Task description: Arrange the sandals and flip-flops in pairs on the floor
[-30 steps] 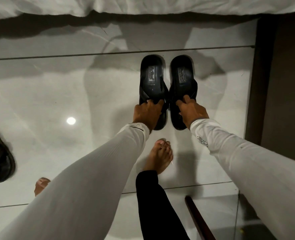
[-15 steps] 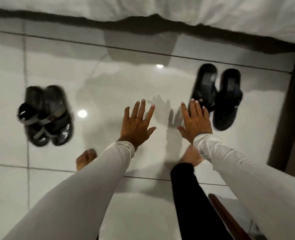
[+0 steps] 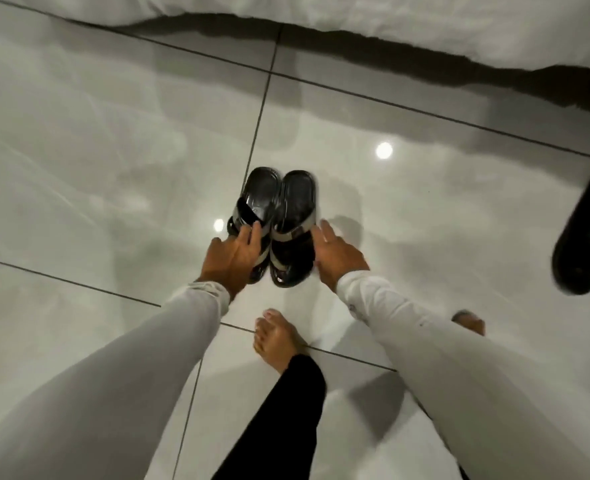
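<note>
Two black sandals with grey straps lie side by side on the glossy white tile floor, the left sandal (image 3: 256,206) and the right sandal (image 3: 293,233) touching each other. My left hand (image 3: 233,256) rests fingers-apart on the front part of the left sandal. My right hand (image 3: 335,254) is spread open against the outer edge of the right sandal. At the right border lies the pair of black flip-flops (image 3: 589,237), partly cut off by the frame.
A white bed cover (image 3: 425,26) hangs along the top with dark shadow beneath it. My bare feet stand on the tiles, one (image 3: 276,339) just behind the sandals and the other (image 3: 468,320) to its right. Ceiling lights reflect off the tiles.
My hands let go of the black flip-flops, swung left with open fingers, and now reach the grey-strapped sandals. The view turned left, so the flip-flops sit at the right border.
</note>
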{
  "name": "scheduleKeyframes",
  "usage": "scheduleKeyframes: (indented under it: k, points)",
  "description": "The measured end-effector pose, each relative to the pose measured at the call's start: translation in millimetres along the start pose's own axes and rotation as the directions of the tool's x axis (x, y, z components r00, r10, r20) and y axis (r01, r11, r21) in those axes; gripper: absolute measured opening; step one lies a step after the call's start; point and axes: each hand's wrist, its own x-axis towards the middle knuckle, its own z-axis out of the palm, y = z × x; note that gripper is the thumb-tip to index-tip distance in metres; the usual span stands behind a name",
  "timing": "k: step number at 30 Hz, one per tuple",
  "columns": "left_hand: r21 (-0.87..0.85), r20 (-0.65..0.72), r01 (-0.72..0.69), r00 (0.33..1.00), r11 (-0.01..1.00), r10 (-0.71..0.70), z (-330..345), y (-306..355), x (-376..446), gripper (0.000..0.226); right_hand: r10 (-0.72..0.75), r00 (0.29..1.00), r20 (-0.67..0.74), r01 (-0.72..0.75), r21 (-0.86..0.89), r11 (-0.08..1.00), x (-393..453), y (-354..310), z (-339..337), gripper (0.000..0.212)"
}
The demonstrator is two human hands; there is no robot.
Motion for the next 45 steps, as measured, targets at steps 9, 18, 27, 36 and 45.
scheduleKeyframes:
  k: [9,18,27,36,45]
  points:
    - [-0.185,0.129,-0.006,0.991,0.983,0.03,3,-19,54,0.034,-0.006,0.999,0.051,0.009,-0.06,0.998,65,-44,21,0.05]
    - [-0.154,0.101,-0.056,0.992,0.987,0.072,-41,-30,95,0.046,-0.004,0.998,0.067,0.007,-0.037,0.999,88,-27,-22,0.047]
    - [-0.168,0.037,-0.041,0.998,0.985,0.048,-81,-30,139,0.037,0.059,0.998,0.029,-0.056,-0.09,0.994,96,-18,-91,0.039]
    - [-0.173,-0.001,-0.045,0.999,0.984,0.046,-104,-31,161,0.04,0.081,0.992,-0.097,-0.078,0.034,0.996,135,-2,-97,0.036]
    - [-0.165,-0.073,-0.035,0.997,0.986,0.023,-114,-30,183,0.032,0.063,0.993,-0.097,-0.064,-0.004,0.998,144,7,-120,0.044]
